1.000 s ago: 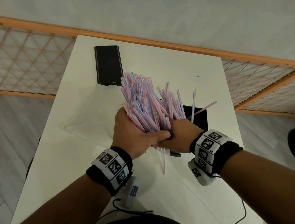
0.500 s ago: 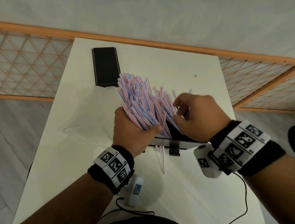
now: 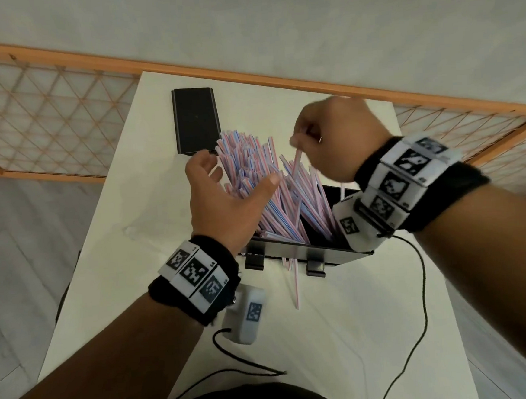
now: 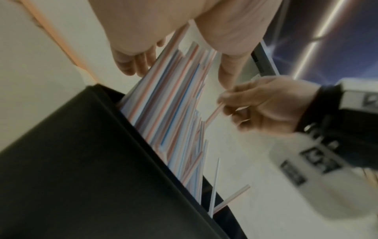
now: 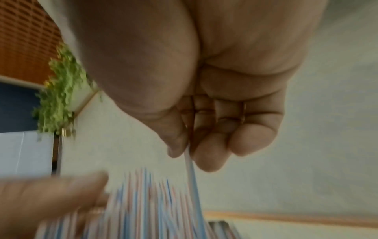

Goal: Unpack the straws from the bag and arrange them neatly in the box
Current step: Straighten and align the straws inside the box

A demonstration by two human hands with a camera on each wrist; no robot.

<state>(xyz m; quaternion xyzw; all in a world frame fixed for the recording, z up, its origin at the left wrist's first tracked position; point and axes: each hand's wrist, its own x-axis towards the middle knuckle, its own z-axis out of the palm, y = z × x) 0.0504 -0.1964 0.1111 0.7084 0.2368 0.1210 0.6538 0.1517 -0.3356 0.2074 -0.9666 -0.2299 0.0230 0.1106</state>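
A thick bundle of pink, blue and white striped straws (image 3: 254, 181) stands tilted in the open black box (image 3: 291, 251), leaning away to the left. My left hand (image 3: 237, 173) is open beside the bundle's upper part, thumb against the straws and fingers behind them; the left wrist view shows the straws (image 4: 169, 97) between thumb and fingers. My right hand (image 3: 295, 140) is raised above the box and pinches a single straw (image 3: 298, 158) near its top end between thumb and forefinger (image 5: 189, 153). The box (image 4: 81, 161) fills the lower left of the left wrist view.
The flat black lid (image 3: 195, 119) lies at the table's far left. One loose straw (image 3: 297, 288) lies on the white table (image 3: 121, 289) in front of the box. Black cables (image 3: 420, 297) trail near the front edge. An orange lattice railing (image 3: 43, 100) runs behind.
My left hand let go of the bundle's base, moved up and opened beside the straws. My right hand left the bundle, rose and now pinches one straw. The bundle stands in the box.
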